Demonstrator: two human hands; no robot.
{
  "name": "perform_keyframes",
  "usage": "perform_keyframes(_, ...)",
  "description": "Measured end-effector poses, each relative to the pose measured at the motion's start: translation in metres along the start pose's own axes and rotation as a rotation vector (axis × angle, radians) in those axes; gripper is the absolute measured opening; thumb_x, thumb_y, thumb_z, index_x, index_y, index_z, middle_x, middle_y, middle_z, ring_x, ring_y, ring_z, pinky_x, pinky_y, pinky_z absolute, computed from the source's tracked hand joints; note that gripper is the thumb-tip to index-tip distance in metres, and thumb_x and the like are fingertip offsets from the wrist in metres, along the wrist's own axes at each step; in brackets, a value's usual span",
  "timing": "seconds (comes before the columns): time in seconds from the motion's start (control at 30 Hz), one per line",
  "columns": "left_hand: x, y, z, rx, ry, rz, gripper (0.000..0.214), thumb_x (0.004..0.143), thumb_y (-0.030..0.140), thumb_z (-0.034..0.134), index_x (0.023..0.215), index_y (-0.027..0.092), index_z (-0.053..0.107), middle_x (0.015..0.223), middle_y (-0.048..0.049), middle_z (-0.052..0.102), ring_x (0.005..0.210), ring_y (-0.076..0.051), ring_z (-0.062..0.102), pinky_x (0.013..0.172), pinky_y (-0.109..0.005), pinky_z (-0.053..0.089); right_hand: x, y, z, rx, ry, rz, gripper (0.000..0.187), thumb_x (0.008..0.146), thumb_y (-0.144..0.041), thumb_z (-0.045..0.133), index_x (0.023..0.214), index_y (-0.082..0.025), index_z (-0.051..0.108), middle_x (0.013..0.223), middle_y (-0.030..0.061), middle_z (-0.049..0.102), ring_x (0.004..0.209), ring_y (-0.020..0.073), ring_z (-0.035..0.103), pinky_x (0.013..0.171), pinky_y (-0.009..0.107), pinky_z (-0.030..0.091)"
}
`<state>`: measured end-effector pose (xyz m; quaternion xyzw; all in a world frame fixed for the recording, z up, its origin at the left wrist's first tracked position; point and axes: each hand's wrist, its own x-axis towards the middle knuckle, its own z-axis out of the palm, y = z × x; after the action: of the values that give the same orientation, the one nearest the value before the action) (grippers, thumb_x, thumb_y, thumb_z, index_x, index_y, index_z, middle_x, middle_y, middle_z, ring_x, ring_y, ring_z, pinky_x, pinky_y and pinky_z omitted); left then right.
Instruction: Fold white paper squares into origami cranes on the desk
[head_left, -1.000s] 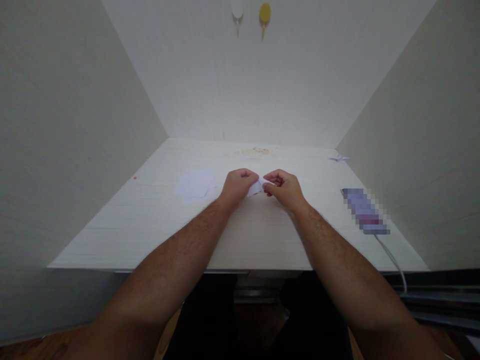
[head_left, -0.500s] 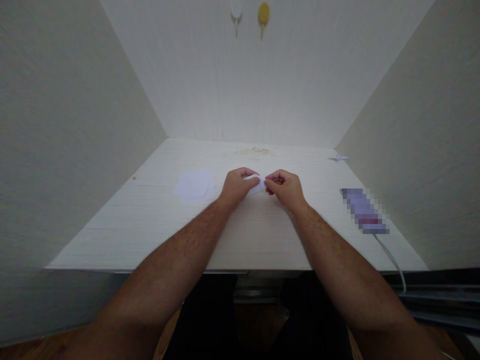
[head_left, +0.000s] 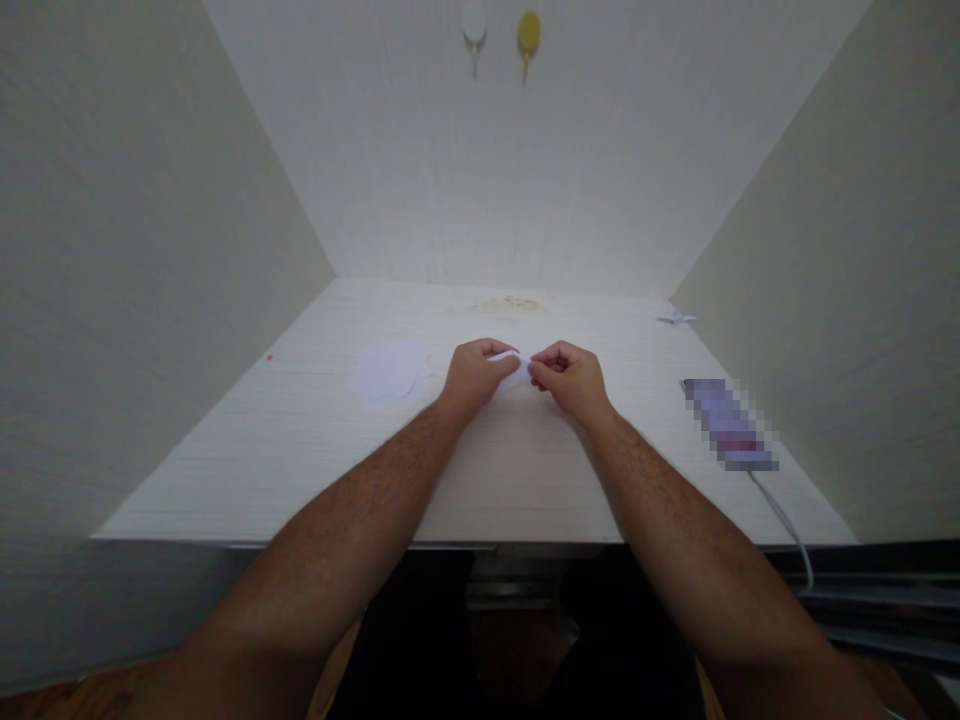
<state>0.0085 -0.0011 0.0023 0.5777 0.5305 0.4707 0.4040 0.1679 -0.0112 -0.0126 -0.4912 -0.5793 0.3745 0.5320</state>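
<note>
Pinches white paper (head_left: 517, 378) with left hand (head_left: 474, 374) and right hand (head_left: 577, 378), closed tighter at right than a second ago, suggesting careful handling.

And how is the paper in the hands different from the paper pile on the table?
The held paper is pinched by the left hand and the right hand, while the paper pile lies on the table. The held paper shows as a small piece, partly hidden by the hands; the paper pile looks wider, with overlapping edges. Both look whitish.
</note>
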Motion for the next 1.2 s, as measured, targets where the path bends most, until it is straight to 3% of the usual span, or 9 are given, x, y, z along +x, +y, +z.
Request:
perform_keyframes(0.73, 0.0002, -0.0029, 0.0017, 0.004, -0.006, 0.019, 0.019, 0.066, 0.028, 0.07, 0.079, 0.015, 0.073, 0.074, -0.0025, 0.071, 0.067, -0.014, 0.062, 0.062, -0.025, 0.046, -0.0006, 0.0025, 0.0008, -0.048, -0.023, -0.038, 0.016, 0.068, -0.03, 0.071, 0.075, -0.017, 0.064, 0.059, -0.0008, 0.063, 0.051, 0.0115, 0.056, 0.05, 0.025, 0.045)
perform_keyframes(1.03, -0.0026, 0.0015, 0.001, 0.074, -0.019, 0.038, 0.017, 0.068, 0.029, 0.068, 0.078, 0.015, 0.073, 0.075, -0.0034, 0.071, 0.07, -0.015, 0.063, 0.066, -0.027, 0.048, -0.0041, -0.0018, 0.0016, -0.212, -0.073, 0.027, 0.019, 0.074, -0.036, 0.066, 0.073, -0.019, 0.059, 0.056, -0.0017, 0.061, 0.048, 0.0115, 0.053, 0.047, 0.024, 0.039)
perform_keyframes(1.2, -0.0022, 0.0026, 0.0016, 0.086, -0.027, 0.038, 0.016, 0.068, 0.028, 0.067, 0.077, 0.015, 0.072, 0.076, -0.0033, 0.071, 0.071, -0.015, 0.062, 0.068, -0.027, 0.048, -0.003, 0.0017, 0.0005, -0.296, -0.069, -0.03, 0.021, 0.076, -0.039, 0.065, 0.072, -0.02, 0.057, 0.056, -0.0016, 0.06, 0.051, 0.0119, 0.052, 0.049, 0.024, 0.037)
